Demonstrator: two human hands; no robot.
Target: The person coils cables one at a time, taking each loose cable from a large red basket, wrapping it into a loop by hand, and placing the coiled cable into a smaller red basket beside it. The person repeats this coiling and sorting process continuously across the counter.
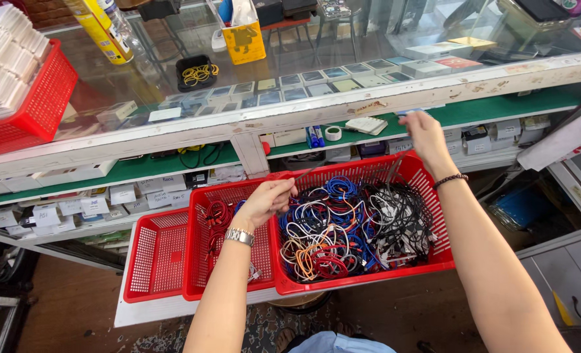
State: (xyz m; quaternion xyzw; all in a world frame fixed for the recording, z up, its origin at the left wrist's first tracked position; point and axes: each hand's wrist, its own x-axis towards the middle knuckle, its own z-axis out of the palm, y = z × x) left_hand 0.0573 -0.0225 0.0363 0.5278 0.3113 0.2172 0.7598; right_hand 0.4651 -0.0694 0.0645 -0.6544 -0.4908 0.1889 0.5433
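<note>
1. Head cam looks down at a shop counter setup, with three red plastic baskets side by side on a white board near the person.
2. Left hand, with a metal watch on the wrist, sits over the rim between the middle basket and the right basket. Its fingers are pinched narrow on a thin dark cable that rises toward the far right.
3. Right hand, with a bead bracelet on the wrist, is up at the far edge of the right basket, by the green shelf. Fingers look curled, but I can't tell if they actually hold anything.
4. The right basket is stuffed with a tangle of cables: blue, white, black, orange, red. The middle one has just a few coiled cables, and the left basket shows only bare mesh.
5. Beyond them is a green shelf with a tape roll and small boxes, then a glass counter top on a chipped white frame, with flat cases laid in rows under it.
6. Far left, another red basket holds white packets, with a yellow spray can next to it.
7. Floor is brown, with a patterned mat near the feet.
</note>
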